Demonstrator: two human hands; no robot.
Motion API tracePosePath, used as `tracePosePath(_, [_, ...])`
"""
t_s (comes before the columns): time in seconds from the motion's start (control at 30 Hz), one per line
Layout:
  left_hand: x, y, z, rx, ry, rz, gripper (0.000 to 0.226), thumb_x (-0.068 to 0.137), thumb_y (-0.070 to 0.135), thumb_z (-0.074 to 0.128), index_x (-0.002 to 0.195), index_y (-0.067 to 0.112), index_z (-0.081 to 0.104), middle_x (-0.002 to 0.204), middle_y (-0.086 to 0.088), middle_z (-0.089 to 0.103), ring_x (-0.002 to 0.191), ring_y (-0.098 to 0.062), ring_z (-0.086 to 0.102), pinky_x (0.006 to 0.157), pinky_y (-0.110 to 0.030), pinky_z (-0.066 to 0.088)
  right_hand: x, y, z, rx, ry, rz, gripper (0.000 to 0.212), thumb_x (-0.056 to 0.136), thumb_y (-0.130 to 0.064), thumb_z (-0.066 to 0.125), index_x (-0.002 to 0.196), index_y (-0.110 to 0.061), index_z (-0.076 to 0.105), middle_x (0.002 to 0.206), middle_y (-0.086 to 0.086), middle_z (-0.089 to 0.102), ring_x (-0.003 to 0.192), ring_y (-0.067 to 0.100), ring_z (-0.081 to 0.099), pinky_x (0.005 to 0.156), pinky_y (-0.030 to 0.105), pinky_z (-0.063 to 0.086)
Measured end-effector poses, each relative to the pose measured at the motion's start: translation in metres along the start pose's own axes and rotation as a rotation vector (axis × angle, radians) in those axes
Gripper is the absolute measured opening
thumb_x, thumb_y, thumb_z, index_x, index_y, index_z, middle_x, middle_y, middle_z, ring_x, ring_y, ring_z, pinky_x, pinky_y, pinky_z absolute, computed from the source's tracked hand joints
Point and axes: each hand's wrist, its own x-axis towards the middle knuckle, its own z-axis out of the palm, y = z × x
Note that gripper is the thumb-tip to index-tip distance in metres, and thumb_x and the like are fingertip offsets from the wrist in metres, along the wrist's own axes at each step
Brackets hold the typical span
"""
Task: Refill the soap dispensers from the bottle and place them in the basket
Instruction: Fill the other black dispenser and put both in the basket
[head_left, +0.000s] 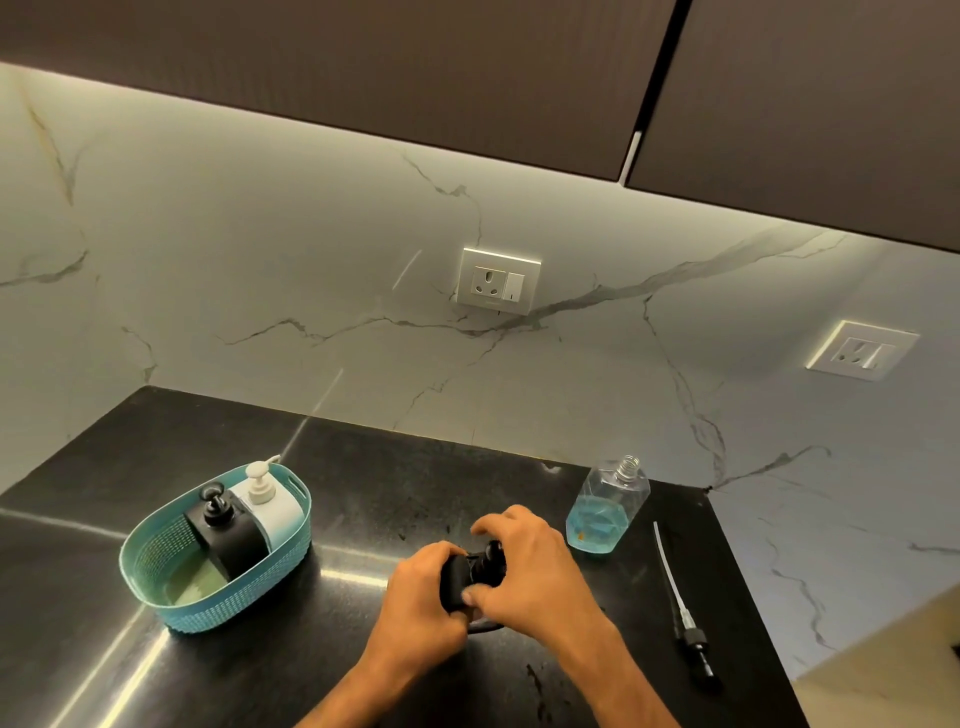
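1. Both hands clamp one black dispenser (456, 579) low over the dark bench (363, 493): left hand (423, 597) wraps its body, right hand (524, 566) covers the pump top.
2. Left of them, the teal basket (156, 582) holds a black dispenser (226, 535) and a white one (270, 506).
3. At right, the uncapped clear bottle (608, 506) stands with blue liquid low inside.
4. Its pump tube (680, 608) lies on the bench just beside it.

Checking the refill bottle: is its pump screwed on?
No, the bottle neck is open; its pump lies on the counter beside it.

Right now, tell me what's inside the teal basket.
The teal basket holds a black dispenser and a white dispenser, upright, side by side. Near them the floor looks bare; beneath them it is hidden.
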Motion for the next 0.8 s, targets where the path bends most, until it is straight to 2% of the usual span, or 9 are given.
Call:
tracePosePath(0.1, [0.0007, 0.0043, 0.0014, -0.007, 0.006, 0.009, 0.031, 0.062, 0.027, 0.073, 0.091, 0.028, 0.064, 0.084, 0.017, 0.065, 0.078, -0.006, 0.063, 0.065, -0.03, 0.054, 0.0, -0.0024, -0.0004, -0.081, 0.118, 0.045, 0.04, 0.074, -0.054, 0.075, 0.098, -0.023, 0.063, 0.097, -0.005, 0.06, 0.086, 0.012, 0.06, 0.073, 0.023, 0.054])
tracePosePath(0.2, [0.0009, 0.0067, 0.0027, -0.006, -0.026, 0.01, 0.034, 0.06, 0.031, 0.075, 0.093, 0.029, 0.065, 0.086, 0.017, 0.065, 0.08, -0.007, 0.063, 0.066, -0.026, 0.054, 0.0008, 0.0006, -0.0006, -0.043, 0.043, 0.003, 0.023, 0.073, -0.027, 0.076, 0.094, -0.023, 0.067, 0.095, -0.005, 0.062, 0.087, 0.013, 0.062, 0.076, 0.027, 0.059])
tracePosePath(0.27, [0.0, 0.0061, 0.0033, -0.011, -0.036, -0.005, 0.035, 0.061, 0.029, 0.076, 0.094, 0.029, 0.065, 0.086, 0.015, 0.066, 0.079, -0.007, 0.064, 0.066, -0.029, 0.055, 0.0013, 0.0018, -0.0021, -0.004, -0.053, -0.024, 0.051, 0.069, -0.017, 0.078, 0.117, -0.028, 0.065, 0.109, -0.005, 0.06, 0.101, 0.014, 0.06, 0.086, 0.029, 0.058])
tracePosePath(0.37, [-0.0001, 0.0061, 0.0044, -0.013, -0.023, 0.0, 0.029, 0.063, 0.027, 0.07, 0.091, 0.027, 0.064, 0.084, 0.014, 0.066, 0.075, -0.008, 0.064, 0.064, -0.034, 0.054, -0.0003, -0.0008, -0.0026, -0.055, -0.009, 0.005, 0.072, 0.071, -0.04, 0.078, 0.137, -0.028, 0.05, 0.117, -0.002, 0.06, 0.108, 0.017, 0.058, 0.088, 0.027, 0.052])
tracePosePath(0.43, [0.0003, 0.0087, 0.0038, -0.006, -0.012, 0.013, 0.026, 0.064, 0.025, 0.068, 0.089, 0.028, 0.063, 0.082, 0.015, 0.065, 0.075, -0.008, 0.063, 0.063, -0.033, 0.054, -0.0016, -0.003, -0.0018, -0.092, 0.071, 0.039, 0.054, 0.076, -0.046, 0.075, 0.12, -0.022, 0.056, 0.108, 0.0, 0.064, 0.099, 0.018, 0.062, 0.078, 0.025, 0.053])
tracePosePath(0.53, [0.0015, 0.0092, 0.0031, 0.004, -0.03, 0.006, 0.032, 0.063, 0.02, 0.076, 0.09, 0.029, 0.062, 0.084, 0.015, 0.064, 0.077, -0.007, 0.063, 0.063, -0.027, 0.054, -0.0025, -0.0031, -0.0011, -0.079, 0.023, 0.031, 0.03, 0.076, -0.024, 0.076, 0.103, -0.02, 0.063, 0.104, -0.001, 0.063, 0.095, 0.014, 0.061, 0.079, 0.024, 0.056])
tracePosePath(0.6, [0.0012, 0.0079, 0.0032, 0.002, -0.035, -0.005, 0.036, 0.062, 0.021, 0.082, 0.092, 0.029, 0.063, 0.085, 0.015, 0.065, 0.077, -0.006, 0.063, 0.064, -0.027, 0.055, -0.0031, -0.0043, -0.0009, -0.041, -0.031, -0.007, 0.041, 0.072, -0.019, 0.078, 0.11, -0.023, 0.065, 0.11, -0.003, 0.059, 0.101, 0.014, 0.058, 0.084, 0.025, 0.056])
tracePosePath(0.67, [0.0022, 0.0072, 0.0031, 0.005, -0.021, 0.0, 0.034, 0.063, 0.023, 0.081, 0.091, 0.028, 0.063, 0.084, 0.016, 0.065, 0.075, -0.006, 0.063, 0.063, -0.03, 0.054, -0.0035, -0.007, -0.0011, -0.052, -0.011, -0.007, 0.052, 0.074, -0.033, 0.08, 0.121, -0.027, 0.06, 0.115, -0.004, 0.057, 0.106, 0.014, 0.057, 0.089, 0.025, 0.053])
tracePosePath(0.8, [0.0042, 0.01, 0.0019, -0.007, -0.011, 0.007, 0.027, 0.064, 0.022, 0.07, 0.091, 0.025, 0.063, 0.084, 0.014, 0.064, 0.077, -0.008, 0.062, 0.063, -0.026, 0.053, -0.0033, -0.0058, 0.0, -0.083, 0.061, 0.04, 0.033, 0.08, -0.037, 0.078, 0.106, -0.023, 0.063, 0.108, -0.002, 0.063, 0.098, 0.014, 0.061, 0.084, 0.024, 0.055])
